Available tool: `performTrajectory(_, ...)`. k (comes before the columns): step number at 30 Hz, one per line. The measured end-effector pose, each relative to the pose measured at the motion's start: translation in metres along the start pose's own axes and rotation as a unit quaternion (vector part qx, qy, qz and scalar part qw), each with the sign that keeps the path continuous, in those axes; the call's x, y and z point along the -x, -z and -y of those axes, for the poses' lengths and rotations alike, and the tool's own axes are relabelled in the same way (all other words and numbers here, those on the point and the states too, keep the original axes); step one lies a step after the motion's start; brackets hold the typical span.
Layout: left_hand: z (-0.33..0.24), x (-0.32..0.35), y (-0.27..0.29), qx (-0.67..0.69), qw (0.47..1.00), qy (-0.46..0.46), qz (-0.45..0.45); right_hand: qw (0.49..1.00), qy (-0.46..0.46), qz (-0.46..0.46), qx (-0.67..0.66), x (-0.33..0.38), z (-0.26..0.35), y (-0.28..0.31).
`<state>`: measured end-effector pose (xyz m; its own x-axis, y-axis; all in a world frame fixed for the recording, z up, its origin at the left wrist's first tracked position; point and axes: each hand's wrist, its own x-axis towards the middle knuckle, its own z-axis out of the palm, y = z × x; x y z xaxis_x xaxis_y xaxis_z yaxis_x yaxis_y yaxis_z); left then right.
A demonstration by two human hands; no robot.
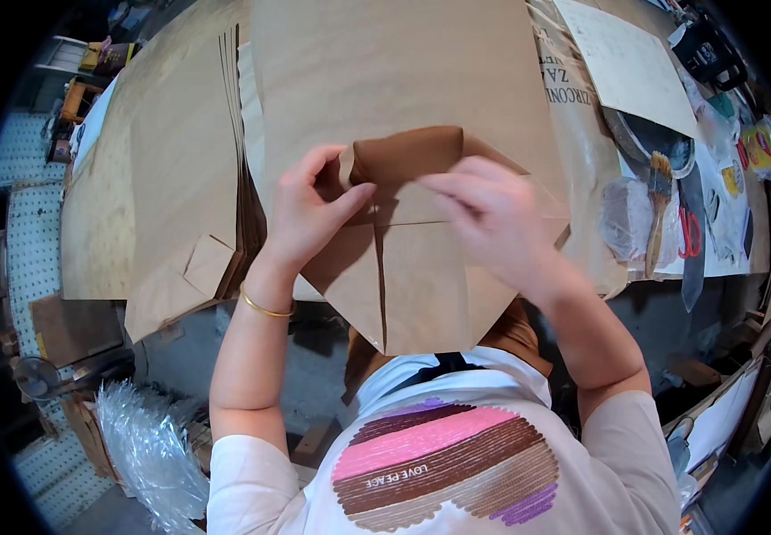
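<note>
A partly folded brown paper bag lies on the brown paper sheets at the table's near edge, its pointed end hanging toward me. My left hand pinches the bag's upper left fold between thumb and fingers. My right hand presses flat on the bag's upper right flap and looks blurred. Between the hands a darker brown inner fold stands open.
Stacks of brown paper sheets cover the table on the left. To the right lie a paintbrush, red-handled scissors, a round dish and a pale sheet. Clear plastic wrap sits on the floor at lower left.
</note>
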<state>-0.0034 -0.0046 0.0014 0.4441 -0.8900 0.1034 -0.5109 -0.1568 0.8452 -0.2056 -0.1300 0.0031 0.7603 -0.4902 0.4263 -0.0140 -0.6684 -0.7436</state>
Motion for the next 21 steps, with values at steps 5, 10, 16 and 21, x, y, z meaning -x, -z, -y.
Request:
performTrajectory(5,0.004,0.001,0.009,0.098,0.989,-0.065,0.088,0.991,-0.083,-0.001,-0.108,-0.031,0.015,-0.058)
performTrajectory(10,-0.003,-0.005,0.007,0.125,0.991,0.000,0.050,0.988,-0.137,-0.013,-0.076,-0.033,0.018,-0.058)
performTrajectory(16,-0.009,0.002,0.005,0.040,0.998,-0.038,0.038,0.975,-0.183,-0.034,-0.123,-0.037,0.014,-0.070)
performTrajectory(21,-0.017,-0.022,0.012,-0.059,0.998,0.027,-0.005,0.990,-0.117,0.025,-0.071,-0.017,0.019,-0.064)
